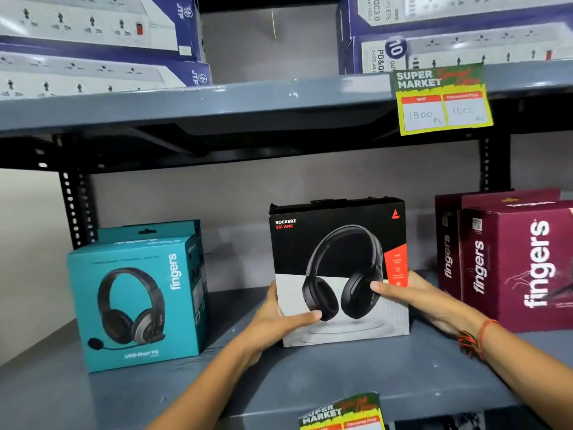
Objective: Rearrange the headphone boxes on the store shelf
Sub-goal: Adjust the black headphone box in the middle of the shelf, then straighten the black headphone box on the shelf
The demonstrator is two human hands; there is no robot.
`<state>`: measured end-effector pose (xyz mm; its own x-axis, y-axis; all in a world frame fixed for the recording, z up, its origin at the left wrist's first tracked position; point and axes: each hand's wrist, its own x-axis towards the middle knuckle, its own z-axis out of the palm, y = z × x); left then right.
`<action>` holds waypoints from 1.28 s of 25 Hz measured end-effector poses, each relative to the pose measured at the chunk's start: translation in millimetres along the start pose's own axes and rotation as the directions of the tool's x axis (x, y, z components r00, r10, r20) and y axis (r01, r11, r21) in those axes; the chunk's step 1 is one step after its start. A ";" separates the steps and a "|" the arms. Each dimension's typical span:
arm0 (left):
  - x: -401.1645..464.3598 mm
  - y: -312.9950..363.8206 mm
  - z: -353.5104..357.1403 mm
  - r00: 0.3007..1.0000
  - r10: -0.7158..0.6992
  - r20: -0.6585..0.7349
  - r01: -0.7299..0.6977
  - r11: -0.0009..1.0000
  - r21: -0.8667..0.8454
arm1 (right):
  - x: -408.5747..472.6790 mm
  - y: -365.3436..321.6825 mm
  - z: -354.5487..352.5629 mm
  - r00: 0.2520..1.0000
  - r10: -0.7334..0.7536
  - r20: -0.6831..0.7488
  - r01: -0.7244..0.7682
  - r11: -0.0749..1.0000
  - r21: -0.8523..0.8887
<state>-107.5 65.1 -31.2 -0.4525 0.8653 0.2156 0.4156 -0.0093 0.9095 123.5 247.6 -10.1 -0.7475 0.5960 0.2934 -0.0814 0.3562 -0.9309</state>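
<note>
A black, white and red headphone box [336, 243] stands upright in the middle of the grey shelf [310, 380]. My left hand [279, 318] grips its lower left edge, thumb across the front. My right hand [415, 294] holds its right side, thumb on the front. A teal headset box [136, 302] stands to the left, apart from my hands. Maroon headphone boxes [514, 262] stand in a group at the right, close to my right forearm.
An upper shelf [201, 103] carries blue and white power-strip boxes [93, 41] on both sides. A yellow-green price tag [443, 99] hangs from its edge; another tag [341, 412] sits on the lower shelf's front lip. A perforated black upright [73, 209] stands behind the teal box.
</note>
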 end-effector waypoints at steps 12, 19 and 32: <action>-88.2 29.0 -73.4 0.678 0.625 -0.386 -0.470 0.773 0.425 | -40.8 -71.1 115.6 0.400 -0.729 -0.556 0.493 0.682 -0.540; -99.7 -32.3 -219.7 0.601 0.452 -0.659 -0.151 0.874 0.461 | 19.4 -113.2 280.8 0.853 -0.520 -0.031 0.455 0.773 -0.442; -77.2 -90.8 -294.5 0.998 -0.054 -0.039 0.051 0.995 -0.085 | 83.3 -66.3 340.7 0.982 -0.016 0.188 -0.010 0.990 0.137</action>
<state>-342.7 -148.5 -25.7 -0.5045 0.8446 0.1794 0.3237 -0.0076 0.9461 -158.0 28.4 1.9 -0.8568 0.4443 0.2619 -0.1634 0.2479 -0.9549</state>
